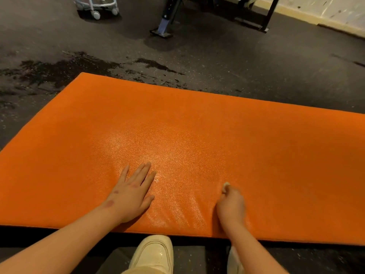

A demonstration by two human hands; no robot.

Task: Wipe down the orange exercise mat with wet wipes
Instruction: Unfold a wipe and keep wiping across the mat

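The orange exercise mat (197,139) lies flat on the dark gym floor and fills most of the view. My left hand (132,192) presses flat on it near the front edge, fingers straight and spread. My right hand (231,204) is curled into a fist around a small balled-up white wet wipe (225,187), whose tip pokes out ahead of the fingers and touches the mat. The mat's surface around and between both hands glistens with wet streaks.
Dark rubber floor (256,62) surrounds the mat, with wet patches (59,72) beyond its far left corner. A black machine frame with a blue foot (164,26) and a wheeled white cart (96,8) stand at the back. My light shoe (154,254) sits at the mat's near edge.
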